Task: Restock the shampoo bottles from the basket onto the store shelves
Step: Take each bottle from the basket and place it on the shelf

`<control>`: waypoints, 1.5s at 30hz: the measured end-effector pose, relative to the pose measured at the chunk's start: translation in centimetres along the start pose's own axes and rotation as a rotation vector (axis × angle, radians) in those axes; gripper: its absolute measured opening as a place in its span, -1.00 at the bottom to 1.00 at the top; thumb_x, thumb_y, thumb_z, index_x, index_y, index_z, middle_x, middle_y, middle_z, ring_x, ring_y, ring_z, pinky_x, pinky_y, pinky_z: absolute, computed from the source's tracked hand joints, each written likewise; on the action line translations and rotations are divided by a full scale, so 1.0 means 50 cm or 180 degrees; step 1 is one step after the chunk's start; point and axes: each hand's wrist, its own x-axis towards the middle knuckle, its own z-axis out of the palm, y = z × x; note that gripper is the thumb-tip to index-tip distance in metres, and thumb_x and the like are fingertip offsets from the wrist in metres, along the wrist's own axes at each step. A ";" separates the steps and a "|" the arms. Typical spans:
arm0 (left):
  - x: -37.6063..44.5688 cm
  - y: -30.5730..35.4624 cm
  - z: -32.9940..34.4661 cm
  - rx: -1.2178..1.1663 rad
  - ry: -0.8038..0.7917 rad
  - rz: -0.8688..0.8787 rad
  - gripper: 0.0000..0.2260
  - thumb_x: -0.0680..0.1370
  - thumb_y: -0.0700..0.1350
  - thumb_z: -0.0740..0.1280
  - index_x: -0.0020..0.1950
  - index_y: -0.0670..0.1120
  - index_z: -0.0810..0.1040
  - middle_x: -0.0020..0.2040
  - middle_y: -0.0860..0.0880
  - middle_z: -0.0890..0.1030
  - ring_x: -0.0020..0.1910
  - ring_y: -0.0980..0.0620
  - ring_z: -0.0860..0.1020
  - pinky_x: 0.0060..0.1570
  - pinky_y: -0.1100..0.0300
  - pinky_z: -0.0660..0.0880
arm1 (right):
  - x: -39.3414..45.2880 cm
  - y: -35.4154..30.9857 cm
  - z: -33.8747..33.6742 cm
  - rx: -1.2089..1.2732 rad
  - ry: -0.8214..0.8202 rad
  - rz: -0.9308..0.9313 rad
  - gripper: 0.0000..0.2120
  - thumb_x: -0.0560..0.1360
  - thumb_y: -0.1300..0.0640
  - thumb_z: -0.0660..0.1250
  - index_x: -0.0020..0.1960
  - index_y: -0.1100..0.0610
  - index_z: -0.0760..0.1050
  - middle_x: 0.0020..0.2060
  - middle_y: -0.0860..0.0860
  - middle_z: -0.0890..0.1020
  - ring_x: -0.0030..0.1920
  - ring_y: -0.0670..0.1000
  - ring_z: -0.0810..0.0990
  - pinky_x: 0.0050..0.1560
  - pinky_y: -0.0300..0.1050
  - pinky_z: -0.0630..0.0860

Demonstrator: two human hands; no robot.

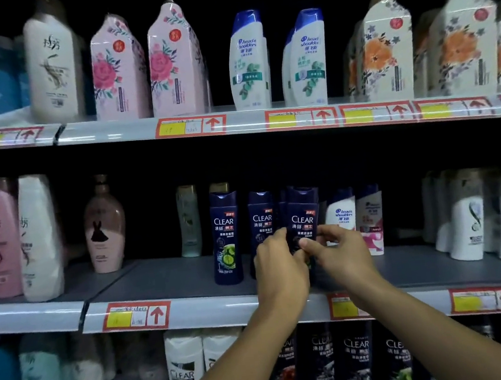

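Two dark CLEAR bottles [226, 238] are already standing on the middle shelf [166, 279]. Just right of them my left hand [279, 267] is curling round the lower half of a third CLEAR bottle [303, 215], and my right hand [339, 250] is pinching its other edge — both clamped on it. I am judging the base is near the shelf; I should be lowering it squarely, label forward, without nudging the white Head & Shoulders bottle [341, 211] — the basket is out of view.
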 end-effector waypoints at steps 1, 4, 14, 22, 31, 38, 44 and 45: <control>0.003 -0.001 0.003 0.0028 0.0040 0.0016 -0.77 0.55 -0.12 0.40 0.20 0.04 0.59 0.08 0.04 0.62 0.01 0.01 0.62 -0.02 0.02 0.64 | 0.005 0.002 0.005 -0.0026 -0.0001 -0.0019 -0.87 0.49 0.17 0.50 -0.11 -0.04 0.62 -0.20 0.04 0.65 -0.14 0.04 0.65 -0.12 -0.11 0.59; 0.009 -0.005 0.008 0.0104 0.0118 -0.0009 -0.76 0.57 -0.15 0.39 0.24 -0.03 0.58 0.15 0.01 0.54 0.06 -0.01 0.59 0.05 0.03 0.61 | 0.022 0.013 0.020 -0.0122 0.0056 -0.0041 -0.86 0.50 0.15 0.50 -0.11 -0.07 0.60 -0.15 0.05 0.69 -0.11 0.05 0.68 -0.08 -0.08 0.61; 0.021 -0.002 0.019 0.0228 0.0142 -0.0009 -0.73 0.60 -0.20 0.33 0.30 -0.06 0.53 0.15 -0.04 0.51 0.09 -0.05 0.57 0.03 0.11 0.56 | 0.051 0.038 0.040 -0.0229 0.0185 -0.0010 -0.88 0.51 0.17 0.48 0.04 0.04 0.66 -0.15 0.00 0.70 -0.10 0.04 0.70 -0.06 -0.08 0.62; 0.019 0.004 0.020 0.0328 0.0160 -0.0094 -0.70 0.62 -0.14 0.32 0.36 -0.09 0.49 0.23 -0.04 0.52 0.16 -0.02 0.54 -0.01 0.27 0.39 | 0.072 0.041 0.043 -0.0356 0.0145 0.0052 -0.83 0.51 0.16 0.48 0.10 0.10 0.67 -0.13 0.04 0.71 -0.05 0.04 0.69 0.06 0.00 0.63; -0.002 -0.006 -0.021 0.0286 0.0152 0.0007 -0.60 0.55 -0.04 0.44 0.36 -0.06 0.52 0.15 0.00 0.57 -0.01 -0.03 0.62 -0.06 0.19 0.53 | 0.030 0.016 0.006 -0.0518 0.0155 0.0199 -0.52 0.49 -0.09 0.48 0.31 0.08 0.48 -0.02 0.07 0.63 -0.03 0.02 0.63 -0.14 -0.17 0.49; -0.082 0.003 -0.107 -0.0113 0.0250 0.0052 -0.73 0.51 -0.06 0.48 0.19 -0.05 0.61 -0.08 0.07 0.62 -0.18 0.13 0.60 -0.13 0.30 0.57 | -0.120 -0.030 -0.065 -0.0567 0.0098 -0.0026 -0.64 0.53 -0.12 0.41 0.24 0.02 0.51 -0.04 -0.05 0.61 -0.05 0.02 0.64 0.02 0.13 0.64; -0.281 -0.064 -0.148 -0.0442 -0.0297 0.0024 -0.82 0.50 -0.09 0.50 0.05 0.03 0.59 -0.16 0.06 0.63 -0.32 0.22 0.57 -0.31 0.47 0.49 | -0.349 0.055 -0.114 -0.0382 -0.0156 -0.0112 -0.87 0.59 0.01 0.37 0.08 0.04 0.56 -0.10 0.05 0.64 -0.08 0.17 0.65 -0.06 0.16 0.62; -0.321 -0.087 -0.148 -0.0443 -0.0429 -0.0010 -0.82 0.49 -0.10 0.51 0.04 0.04 0.59 -0.17 0.04 0.64 -0.34 0.21 0.57 -0.29 0.45 0.49 | -0.393 0.094 -0.120 -0.0477 -0.0233 -0.0030 -0.89 0.60 0.03 0.37 0.06 0.06 0.57 -0.13 0.06 0.64 -0.10 0.18 0.65 -0.07 0.16 0.61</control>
